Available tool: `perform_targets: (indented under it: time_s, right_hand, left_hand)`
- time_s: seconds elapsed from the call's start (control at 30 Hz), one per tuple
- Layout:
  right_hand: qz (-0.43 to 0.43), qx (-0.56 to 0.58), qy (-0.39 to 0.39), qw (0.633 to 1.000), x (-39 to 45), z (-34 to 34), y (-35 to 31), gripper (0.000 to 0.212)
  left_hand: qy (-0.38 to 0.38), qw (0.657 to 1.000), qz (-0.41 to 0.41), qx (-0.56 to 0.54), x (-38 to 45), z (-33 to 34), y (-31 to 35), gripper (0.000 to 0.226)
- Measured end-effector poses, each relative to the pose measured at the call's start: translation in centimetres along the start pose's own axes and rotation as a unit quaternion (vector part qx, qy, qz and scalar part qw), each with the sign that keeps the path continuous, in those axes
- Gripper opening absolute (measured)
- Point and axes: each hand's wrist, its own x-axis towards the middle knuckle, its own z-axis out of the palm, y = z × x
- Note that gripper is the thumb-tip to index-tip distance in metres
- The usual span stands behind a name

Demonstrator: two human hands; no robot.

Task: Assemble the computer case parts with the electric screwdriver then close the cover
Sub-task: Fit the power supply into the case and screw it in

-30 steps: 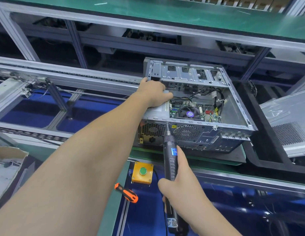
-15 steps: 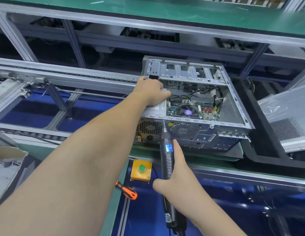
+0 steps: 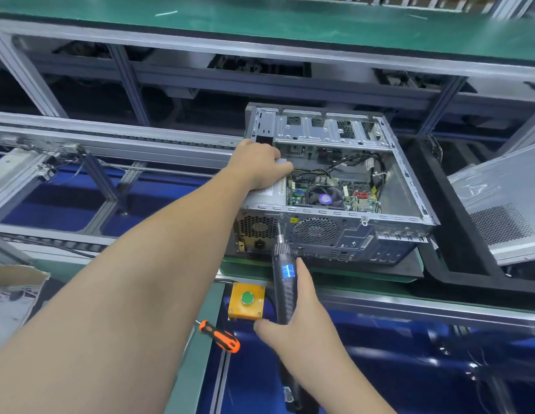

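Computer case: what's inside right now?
Inside the open computer case: motherboard with CPU cooler fan, black cables, and the power supply under the left hand. The hand covers the supply's far end.

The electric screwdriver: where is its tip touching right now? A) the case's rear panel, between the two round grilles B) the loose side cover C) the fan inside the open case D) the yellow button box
A: the right hand holds the electric screwdriver with its bit against the computer case rear panel, between the grilles.

The electric screwdriver (image 3: 284, 273) and right hand (image 3: 296, 324) have shifted slightly left.
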Motion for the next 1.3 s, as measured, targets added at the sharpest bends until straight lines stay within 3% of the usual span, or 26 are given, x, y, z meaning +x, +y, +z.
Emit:
perform_targets:
  time_s: [0.1, 0.23, 0.37, 0.47, 0.57, 0.67, 0.83, 0.9, 1.0, 1.07, 1.13, 1.23, 1.3]
  right_hand:
    - [-0.005, -0.006, 0.025, 1.000, -1.5, 1.1, 1.2, 0.103]
    - [0.010, 0.010, 0.035, 0.999, -2.3, 0.3, 1.9, 0.084]
    - [0.003, 0.013, 0.039, 0.999, -2.2, -2.5, 0.5, 0.080]
    - [-0.018, 0.012, 0.052, 0.998, -2.1, -5.0, -0.4, 0.080]
    - [-0.022, 0.021, 0.065, 0.997, -1.8, -7.3, -0.9, 0.080]
    - [-0.029, 0.027, 0.064, 0.997, -1.1, -8.9, -1.3, 0.078]
    - [-0.040, 0.037, 0.056, 0.997, 0.1, -11.6, -1.6, 0.079]
    - [-0.047, 0.041, 0.045, 0.997, 0.5, -12.8, -1.7, 0.078]
    - [-0.065, 0.054, 0.029, 0.996, 1.4, -15.4, -1.5, 0.073]
    - [-0.084, 0.073, 0.025, 0.993, 2.4, -18.0, -0.7, 0.072]
    - [-0.103, 0.091, 0.030, 0.990, 3.5, -21.3, 0.6, 0.068]
    - [-0.101, 0.098, 0.038, 0.989, 5.9, -27.2, 3.7, 0.058]
    - [-0.084, 0.116, 0.050, 0.988, 8.0, -30.3, 6.2, 0.051]
  left_hand:
    - [0.012, 1.000, -0.004, 0.002, -0.5, -0.5, 0.4, 0.047]
    - [0.128, 0.988, 0.010, -0.086, -3.0, -1.7, 0.8, 0.041]
    - [0.036, 0.991, 0.062, -0.117, -8.7, -2.1, 0.9, 0.048]
    - [-0.007, 0.991, 0.122, -0.048, -11.8, -2.9, 1.1, 0.059]
    - [-0.019, 0.986, 0.160, 0.031, -13.0, -2.8, 1.9, 0.050]
    - [-0.016, 0.991, 0.120, 0.062, -13.1, -2.3, 3.2, 0.027]
    - [-0.019, 0.995, 0.044, 0.084, -13.3, -2.3, 4.5, 0.029]
    - [-0.014, 0.995, 0.025, 0.101, -13.3, -2.6, 5.4, 0.019]
    - [-0.042, 0.984, -0.054, 0.165, -12.2, -4.1, 8.3, 0.016]
    - [-0.022, 0.988, -0.098, 0.121, -10.6, -5.1, 11.6, 0.022]
    - [0.034, 0.993, -0.110, -0.007, -8.9, -5.2, 16.4, 0.023]
    - [0.082, 0.974, -0.105, -0.181, -6.7, -4.1, 25.6, 0.025]
    - [0.086, 0.964, -0.103, -0.231, -5.7, -2.4, 30.3, 0.022]
